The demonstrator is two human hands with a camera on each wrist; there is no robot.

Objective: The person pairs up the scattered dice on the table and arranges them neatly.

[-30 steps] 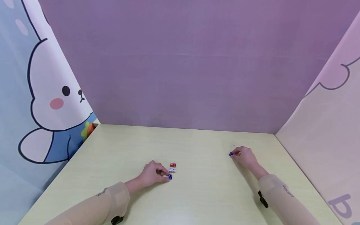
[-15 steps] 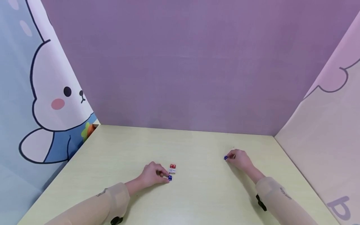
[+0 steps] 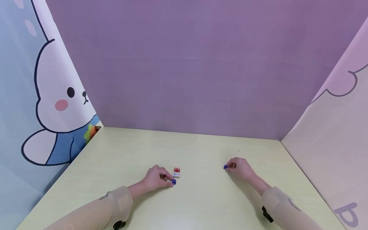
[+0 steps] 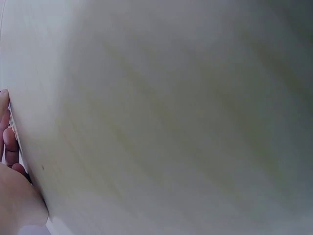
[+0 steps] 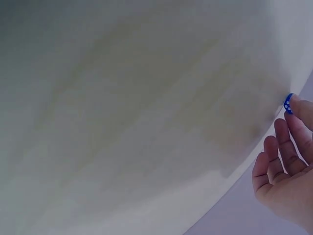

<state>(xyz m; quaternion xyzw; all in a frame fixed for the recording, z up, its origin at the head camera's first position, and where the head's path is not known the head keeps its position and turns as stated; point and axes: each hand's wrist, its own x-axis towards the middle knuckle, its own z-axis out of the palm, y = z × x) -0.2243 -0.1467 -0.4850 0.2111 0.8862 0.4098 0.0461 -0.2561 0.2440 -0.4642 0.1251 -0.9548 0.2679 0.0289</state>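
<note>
Near the middle of the table, my left hand [image 3: 155,179] pinches a blue die [image 3: 173,182] between thumb and forefinger. Just behind that die sit white dice [image 3: 176,175], with red dice [image 3: 176,170] directly beyond them, all close together. To the right, my right hand [image 3: 241,168] holds a second blue die [image 3: 225,167] at its fingertips. The right wrist view shows this blue die [image 5: 288,104] with white pips, gripped by thumb and finger while the other fingers curl loosely. In the left wrist view only part of the left hand [image 4: 17,191] appears, and its die is hidden.
The pale wooden table [image 3: 201,204] reaches back to a purple panel [image 3: 187,70]. A cartoon-printed cloth [image 3: 63,118] hangs along the left side, and a pale pink printed one [image 3: 333,137] along the right. A faint small mark [image 3: 238,151] lies behind the right hand.
My right hand has moved left and nearer to me, carrying its blue die toward the other dice. The left hand stays in place with its die.
</note>
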